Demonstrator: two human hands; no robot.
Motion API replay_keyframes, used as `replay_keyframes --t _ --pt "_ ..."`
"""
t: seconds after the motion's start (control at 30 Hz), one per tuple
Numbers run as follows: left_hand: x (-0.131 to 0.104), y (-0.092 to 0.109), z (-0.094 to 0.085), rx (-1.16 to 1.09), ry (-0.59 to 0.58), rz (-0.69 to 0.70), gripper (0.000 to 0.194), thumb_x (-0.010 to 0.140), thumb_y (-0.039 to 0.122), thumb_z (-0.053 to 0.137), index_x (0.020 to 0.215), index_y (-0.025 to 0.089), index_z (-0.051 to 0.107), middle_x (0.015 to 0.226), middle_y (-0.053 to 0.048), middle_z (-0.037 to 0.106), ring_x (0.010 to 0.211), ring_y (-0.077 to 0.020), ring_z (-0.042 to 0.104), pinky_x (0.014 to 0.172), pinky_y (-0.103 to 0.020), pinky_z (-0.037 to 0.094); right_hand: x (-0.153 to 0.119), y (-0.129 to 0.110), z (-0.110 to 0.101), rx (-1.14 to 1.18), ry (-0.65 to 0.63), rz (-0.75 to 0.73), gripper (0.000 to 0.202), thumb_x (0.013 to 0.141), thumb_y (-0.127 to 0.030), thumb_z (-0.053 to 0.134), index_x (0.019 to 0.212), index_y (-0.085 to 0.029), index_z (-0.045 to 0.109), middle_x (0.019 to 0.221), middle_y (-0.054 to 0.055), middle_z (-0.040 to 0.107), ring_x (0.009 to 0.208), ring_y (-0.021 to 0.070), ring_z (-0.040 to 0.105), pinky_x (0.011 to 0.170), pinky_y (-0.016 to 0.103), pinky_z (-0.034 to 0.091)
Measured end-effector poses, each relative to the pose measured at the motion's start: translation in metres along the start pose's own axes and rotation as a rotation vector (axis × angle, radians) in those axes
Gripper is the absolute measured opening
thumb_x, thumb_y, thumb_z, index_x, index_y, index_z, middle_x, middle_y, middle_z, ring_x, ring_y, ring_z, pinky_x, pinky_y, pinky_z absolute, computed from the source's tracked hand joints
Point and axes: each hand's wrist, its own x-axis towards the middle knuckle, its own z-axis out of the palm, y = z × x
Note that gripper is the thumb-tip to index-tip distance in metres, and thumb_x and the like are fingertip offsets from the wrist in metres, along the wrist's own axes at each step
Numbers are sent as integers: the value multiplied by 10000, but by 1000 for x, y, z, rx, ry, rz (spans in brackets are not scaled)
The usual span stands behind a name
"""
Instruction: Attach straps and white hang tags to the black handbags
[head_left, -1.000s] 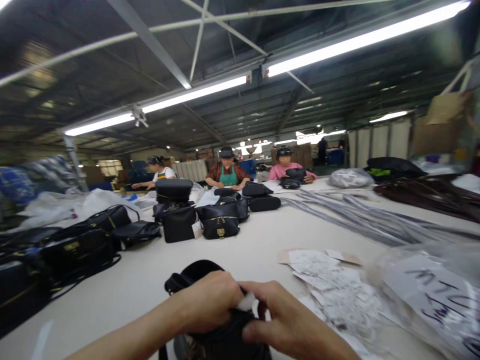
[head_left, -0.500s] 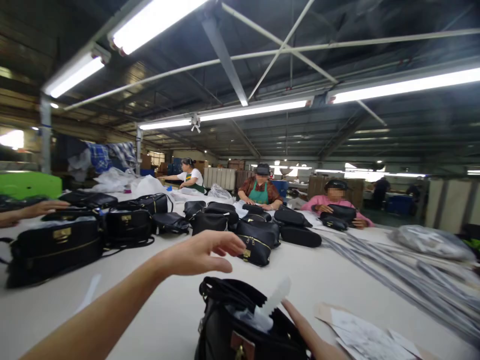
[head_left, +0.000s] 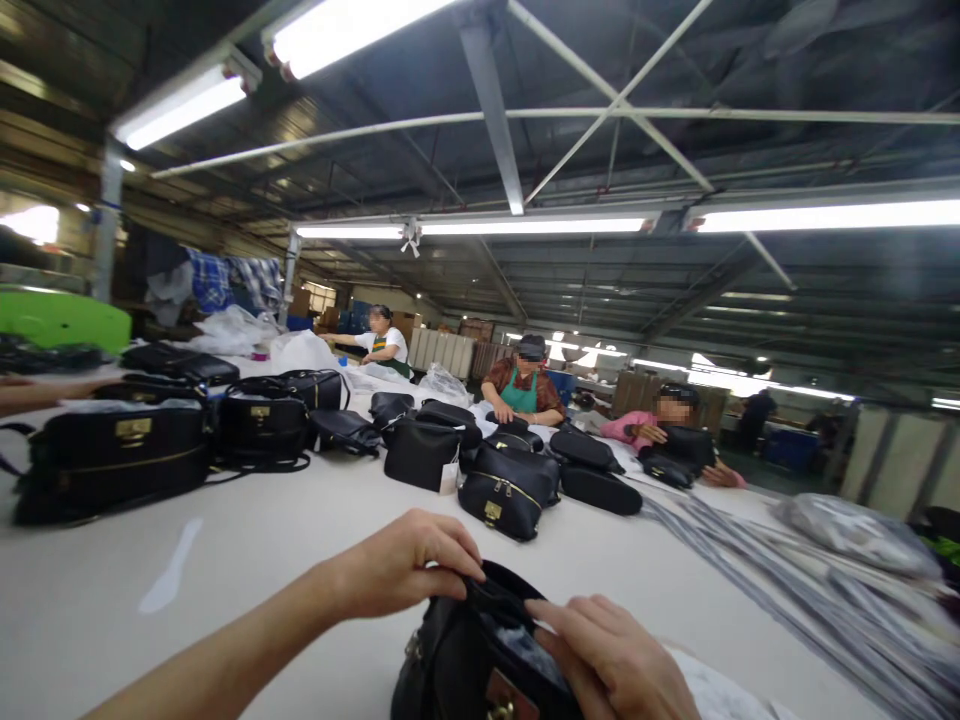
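Black handbag (head_left: 480, 670) sits on the white table (head_left: 300, 540) right in front of me, nearer than the zipped bag (head_left: 508, 497) with the gold pull. My left hand (head_left: 405, 565) pinches the bag's strap at its top-left edge. My right hand (head_left: 611, 660) rests curled over its open mouth, fingers touching the rim; whether it actually grips, I cannot tell.

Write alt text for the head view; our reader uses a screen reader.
Two bare hands work at the open top of a black handbag on a white table: left hand pinching its rim, right hand on it. More black bags and three seated workers lie beyond.
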Motion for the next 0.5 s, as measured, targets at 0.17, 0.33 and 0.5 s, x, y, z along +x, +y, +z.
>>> replay_keyframes --t 0.17,0.33,0.5 --pt "17 -2 1 96 -86 -4 250 843 109 620 1018 199 774 945 -62 735 849 -173 664 789 -239 511 28 -22 -4 -125 -236 200 214 837 -137 492 1005 -232 584 734 29 714 709 242 679 614 296 441" --pt "25 -6 4 133 -68 88 184 802 55 679 918 149 787 926 -72 728 862 -179 656 793 -223 504 36 -22 -1 -31 -201 97 284 739 -76 482 955 -234 575 881 35 683 817 209 649 698 273 459" --pt "31 -14 13 178 -133 129 145 775 45 717 840 162 773 828 -28 713 803 -163 642 769 -212 489 35 -11 6 96 -209 31 542 693 -92 490 1213 -230 550 1058 55 685 977 223 639 846 304 485"
